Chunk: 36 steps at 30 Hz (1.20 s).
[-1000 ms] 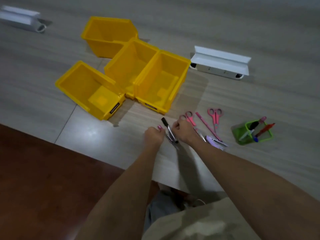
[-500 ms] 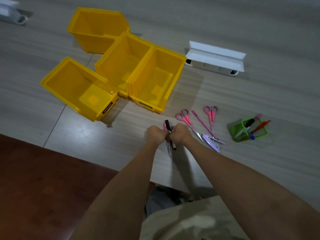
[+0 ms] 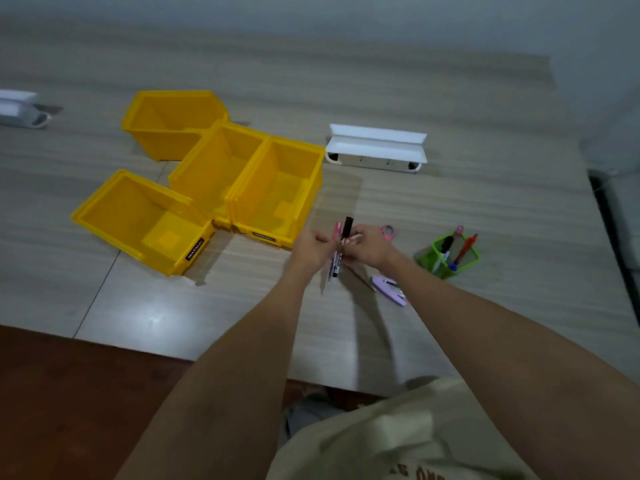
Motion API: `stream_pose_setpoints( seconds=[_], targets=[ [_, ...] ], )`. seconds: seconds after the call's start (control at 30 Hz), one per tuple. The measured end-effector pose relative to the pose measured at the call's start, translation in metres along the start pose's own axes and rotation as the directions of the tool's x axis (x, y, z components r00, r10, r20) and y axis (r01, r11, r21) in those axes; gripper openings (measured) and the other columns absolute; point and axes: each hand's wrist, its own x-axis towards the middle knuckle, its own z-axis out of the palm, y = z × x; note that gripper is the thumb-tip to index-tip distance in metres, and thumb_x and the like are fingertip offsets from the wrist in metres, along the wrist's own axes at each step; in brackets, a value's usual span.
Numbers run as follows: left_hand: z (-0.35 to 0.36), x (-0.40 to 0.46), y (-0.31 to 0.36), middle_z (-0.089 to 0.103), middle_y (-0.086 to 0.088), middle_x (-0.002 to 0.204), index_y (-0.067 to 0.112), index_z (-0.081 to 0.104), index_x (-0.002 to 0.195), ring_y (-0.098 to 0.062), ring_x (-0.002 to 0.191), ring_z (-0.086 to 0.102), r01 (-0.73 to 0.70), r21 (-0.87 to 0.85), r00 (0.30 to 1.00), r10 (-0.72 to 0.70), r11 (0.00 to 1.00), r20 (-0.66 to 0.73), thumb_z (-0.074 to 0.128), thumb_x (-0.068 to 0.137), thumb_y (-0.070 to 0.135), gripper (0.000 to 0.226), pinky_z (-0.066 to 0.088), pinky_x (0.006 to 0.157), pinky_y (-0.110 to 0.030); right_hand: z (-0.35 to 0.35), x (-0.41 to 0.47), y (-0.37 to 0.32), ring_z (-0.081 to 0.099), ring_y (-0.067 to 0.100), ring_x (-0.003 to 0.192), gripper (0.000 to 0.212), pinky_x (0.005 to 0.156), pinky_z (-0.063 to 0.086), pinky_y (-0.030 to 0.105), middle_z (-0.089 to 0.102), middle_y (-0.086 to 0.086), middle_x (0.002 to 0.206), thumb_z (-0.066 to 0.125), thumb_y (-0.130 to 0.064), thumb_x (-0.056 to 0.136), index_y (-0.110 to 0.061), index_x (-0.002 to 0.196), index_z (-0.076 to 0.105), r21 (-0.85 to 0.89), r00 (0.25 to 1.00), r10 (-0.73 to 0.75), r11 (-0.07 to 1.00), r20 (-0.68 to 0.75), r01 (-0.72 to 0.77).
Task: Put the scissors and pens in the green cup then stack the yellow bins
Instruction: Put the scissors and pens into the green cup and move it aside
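Both hands lifted off the table since half a second ago: left hand and right hand now pinch the pen bundle upright together. Green cup sits at 3 o'clock, and the pink scissors are mostly hidden now.

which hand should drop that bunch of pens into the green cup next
Probably the right hand: it already grips the pens along with the left hand, and the green cup stands on its side, with nothing between.
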Motion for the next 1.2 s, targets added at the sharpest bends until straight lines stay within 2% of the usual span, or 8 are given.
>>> stream_pose_setpoints(
  seconds=[0.1, 0.27, 0.47, 0.73, 0.9, 1.03, 1.1, 1.2],
  targets=[
    [0.007, -0.004, 0.039, 0.063, -0.012, 0.078, 0.009, 0.061, 0.073, -0.019, 0.073, 0.057, -0.130, -0.038, 0.992, 0.130, 0.991, 0.001, 0.074, 0.084, 0.018, 0.019, 0.045, 0.067, -0.030, -0.031, -0.009, -0.011, 0.055, 0.021, 0.057, 0.017, 0.055, 0.053, 0.028, 0.057, 0.015, 0.070, 0.068, -0.004, 0.088, -0.010, 0.081, 0.054, 0.206, 0.993, -0.027, 0.977, -0.118, 0.051],
    [0.033, -0.013, 0.096, 0.062, -0.006, 0.080, -0.005, 0.069, 0.097, -0.011, 0.068, 0.055, -0.323, -0.054, 0.945, 0.325, 0.945, 0.043, 0.069, 0.089, 0.018, 0.025, 0.038, 0.051, -0.006, -0.095, -0.024, -0.011, 0.063, 0.022, 0.061, 0.016, 0.060, 0.055, 0.030, 0.064, 0.019, 0.078, 0.066, -0.008, 0.091, -0.001, 0.100, 0.055, 0.281, 0.953, -0.029, 0.952, -0.302, 0.118],
    [0.084, -0.028, 0.131, 0.063, -0.007, 0.084, -0.003, 0.066, 0.097, -0.018, 0.077, 0.059, -0.389, -0.112, 0.908, 0.401, 0.914, 0.120, 0.071, 0.088, 0.019, 0.024, 0.053, 0.074, -0.034, -0.155, -0.046, 0.019, 0.068, 0.025, 0.071, 0.015, 0.069, 0.057, 0.035, 0.069, 0.016, 0.084, 0.067, -0.017, 0.090, -0.008, 0.099, 0.059, 0.154, 0.861, -0.029, 0.980, -0.508, 0.124],
    [0.142, -0.046, 0.131, 0.063, -0.011, 0.084, 0.005, 0.062, 0.091, -0.031, 0.085, 0.067, -0.403, -0.099, 0.885, 0.415, 0.910, 0.210, 0.071, 0.087, 0.016, 0.015, 0.057, 0.079, -0.044, -0.183, -0.079, 0.072, 0.072, 0.034, 0.087, 0.025, 0.082, 0.058, 0.047, 0.073, 0.022, 0.094, 0.067, -0.019, 0.089, 0.000, 0.104, 0.061, 0.093, 0.756, 0.031, 0.995, -0.654, 0.040],
    [0.157, -0.047, 0.118, 0.058, 0.004, 0.070, 0.010, 0.061, 0.085, -0.011, 0.064, 0.056, -0.421, -0.001, 0.881, 0.409, 0.907, 0.240, 0.073, 0.086, 0.022, 0.017, 0.042, 0.054, -0.014, -0.171, -0.084, 0.095, 0.067, 0.027, 0.083, 0.024, 0.069, 0.046, 0.026, 0.071, 0.021, 0.097, 0.068, -0.016, 0.089, 0.001, 0.105, 0.063, 0.055, 0.760, 0.057, 0.998, -0.648, -0.028],
    [0.157, -0.044, 0.103, 0.056, 0.006, 0.068, 0.012, 0.059, 0.087, -0.012, 0.065, 0.054, -0.410, 0.022, 0.886, 0.393, 0.912, 0.246, 0.072, 0.086, 0.020, 0.016, 0.040, 0.049, -0.008, -0.163, -0.079, 0.104, 0.060, 0.020, 0.080, 0.025, 0.072, 0.050, 0.031, 0.069, 0.022, 0.096, 0.069, -0.009, 0.087, 0.002, 0.109, 0.062, 0.037, 0.770, 0.071, 0.997, -0.634, -0.062],
    [0.153, -0.040, 0.097, 0.058, -0.001, 0.072, 0.007, 0.061, 0.093, -0.016, 0.069, 0.055, -0.410, 0.031, 0.888, 0.391, 0.912, 0.242, 0.074, 0.084, 0.019, 0.020, 0.048, 0.060, -0.021, -0.160, -0.077, 0.105, 0.058, 0.022, 0.081, 0.029, 0.081, 0.055, 0.040, 0.065, 0.018, 0.091, 0.072, -0.008, 0.084, 0.001, 0.110, 0.061, 0.044, 0.767, 0.079, 0.997, -0.637, -0.067],
    [0.144, -0.037, 0.095, 0.057, -0.005, 0.076, 0.002, 0.062, 0.101, -0.020, 0.072, 0.057, -0.394, 0.020, 0.898, 0.380, 0.919, 0.221, 0.074, 0.085, 0.021, 0.028, 0.054, 0.071, -0.039, -0.159, -0.073, 0.098, 0.054, 0.020, 0.083, 0.038, 0.081, 0.052, 0.037, 0.059, 0.015, 0.099, 0.077, -0.014, 0.080, -0.005, 0.113, 0.060, 0.009, 0.737, 0.038, 0.999, -0.675, -0.043]
  ],
)
